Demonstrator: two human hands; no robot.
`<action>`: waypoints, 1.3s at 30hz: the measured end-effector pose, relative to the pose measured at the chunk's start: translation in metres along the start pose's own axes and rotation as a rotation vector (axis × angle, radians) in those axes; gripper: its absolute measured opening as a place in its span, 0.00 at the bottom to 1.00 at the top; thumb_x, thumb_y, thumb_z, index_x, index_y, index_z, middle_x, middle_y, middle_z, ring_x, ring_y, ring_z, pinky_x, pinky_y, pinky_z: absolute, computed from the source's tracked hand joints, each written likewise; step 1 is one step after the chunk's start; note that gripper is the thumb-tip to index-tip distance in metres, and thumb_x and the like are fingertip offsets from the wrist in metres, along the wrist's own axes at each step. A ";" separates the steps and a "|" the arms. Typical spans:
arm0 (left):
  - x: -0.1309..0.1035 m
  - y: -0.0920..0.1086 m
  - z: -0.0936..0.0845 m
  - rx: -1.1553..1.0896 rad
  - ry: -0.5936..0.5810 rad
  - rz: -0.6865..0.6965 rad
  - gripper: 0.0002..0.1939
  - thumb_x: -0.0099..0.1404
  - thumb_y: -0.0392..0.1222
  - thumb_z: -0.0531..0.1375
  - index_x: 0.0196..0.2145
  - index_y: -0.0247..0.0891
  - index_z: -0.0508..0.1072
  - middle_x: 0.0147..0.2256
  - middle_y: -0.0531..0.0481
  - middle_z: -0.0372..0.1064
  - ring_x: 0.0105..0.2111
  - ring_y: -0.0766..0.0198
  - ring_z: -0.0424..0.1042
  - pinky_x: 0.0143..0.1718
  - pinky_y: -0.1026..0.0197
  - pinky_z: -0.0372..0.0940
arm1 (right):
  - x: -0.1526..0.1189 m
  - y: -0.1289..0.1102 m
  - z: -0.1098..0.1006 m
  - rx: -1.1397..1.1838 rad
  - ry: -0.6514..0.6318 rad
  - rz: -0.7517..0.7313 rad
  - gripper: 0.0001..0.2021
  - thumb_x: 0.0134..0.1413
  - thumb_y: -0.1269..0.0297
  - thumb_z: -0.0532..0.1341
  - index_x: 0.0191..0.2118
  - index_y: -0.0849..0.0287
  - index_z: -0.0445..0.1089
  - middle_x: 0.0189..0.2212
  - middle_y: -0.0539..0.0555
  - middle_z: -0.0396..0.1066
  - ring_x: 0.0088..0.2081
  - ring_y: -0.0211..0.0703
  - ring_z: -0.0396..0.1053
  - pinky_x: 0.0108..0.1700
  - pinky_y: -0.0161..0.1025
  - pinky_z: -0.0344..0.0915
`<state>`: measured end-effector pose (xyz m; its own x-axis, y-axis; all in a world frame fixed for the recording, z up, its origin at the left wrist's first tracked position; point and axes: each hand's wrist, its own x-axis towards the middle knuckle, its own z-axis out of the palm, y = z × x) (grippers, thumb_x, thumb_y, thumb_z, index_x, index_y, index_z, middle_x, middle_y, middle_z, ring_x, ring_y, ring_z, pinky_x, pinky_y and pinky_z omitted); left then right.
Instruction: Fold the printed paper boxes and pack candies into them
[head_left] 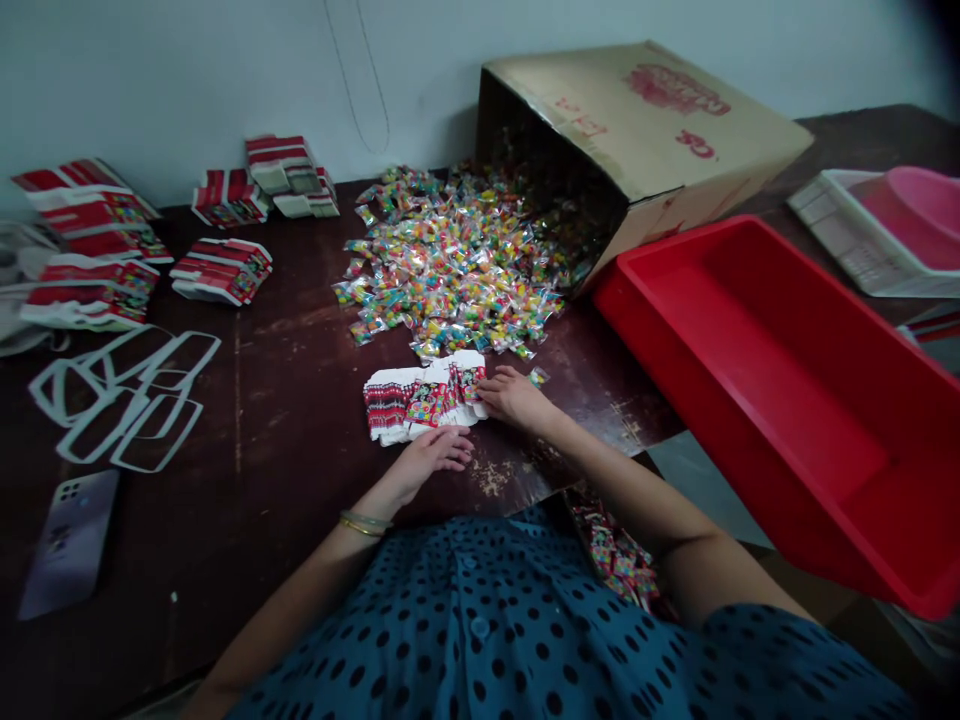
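A fanned row of small red and white printed packets (391, 402) lies on the dark table in front of me. My left hand (439, 452) rests at the near edge of the row, palm down, its fingers loosely spread and holding nothing. At the right end of the row, my right hand (514, 398) touches the packets with bent fingers; whether it grips one cannot be made out. Just beyond the row spreads a large heap of clear-wrapped colourful candies (457, 265).
A tipped cardboard box (652, 120) opens onto the heap. To the right sit a red tray (780, 370) and a white basket (855, 240). Packet stacks (221, 270), white bands (161, 400) and a phone (71, 540) lie left. Below the table edge is a container of packets (619, 560).
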<state>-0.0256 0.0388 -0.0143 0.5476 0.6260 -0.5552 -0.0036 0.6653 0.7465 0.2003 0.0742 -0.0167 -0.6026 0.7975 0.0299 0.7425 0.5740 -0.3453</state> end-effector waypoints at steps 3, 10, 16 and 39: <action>-0.002 0.005 0.001 -0.244 -0.063 0.013 0.27 0.63 0.59 0.55 0.49 0.35 0.69 0.43 0.39 0.72 0.42 0.55 0.72 0.44 0.52 0.66 | -0.012 -0.033 0.001 0.165 0.171 -0.072 0.12 0.60 0.64 0.56 0.47 0.54 0.72 0.48 0.56 0.73 0.47 0.47 0.68 0.60 0.53 0.49; -0.010 0.007 0.009 -0.203 -0.144 -0.083 0.13 0.52 0.37 0.63 0.37 0.35 0.72 0.32 0.46 0.74 0.34 0.56 0.73 0.40 0.53 0.67 | -0.017 -0.061 -0.005 0.321 0.356 0.096 0.15 0.54 0.57 0.63 0.47 0.52 0.71 0.57 0.57 0.64 0.58 0.54 0.55 0.58 0.56 0.52; -0.011 -0.006 0.019 -0.078 0.021 -0.015 0.10 0.48 0.36 0.63 0.30 0.35 0.69 0.23 0.52 0.70 0.24 0.65 0.69 0.31 0.61 0.64 | -0.013 -0.065 -0.015 0.583 0.231 0.099 0.09 0.52 0.57 0.65 0.32 0.58 0.72 0.61 0.57 0.57 0.62 0.53 0.52 0.61 0.53 0.50; -0.040 -0.031 0.016 0.726 0.030 0.445 0.14 0.66 0.45 0.55 0.45 0.39 0.73 0.41 0.50 0.75 0.38 0.62 0.74 0.43 0.63 0.65 | -0.058 -0.068 0.031 2.075 -0.290 0.764 0.16 0.46 0.64 0.70 0.40 0.62 0.68 0.27 0.48 0.69 0.26 0.29 0.67 0.28 0.27 0.68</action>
<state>-0.0343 -0.0132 -0.0092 0.5998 0.7848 -0.1562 0.3297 -0.0645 0.9419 0.1753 -0.0169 -0.0244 -0.5962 0.5536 -0.5814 -0.3477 -0.8309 -0.4345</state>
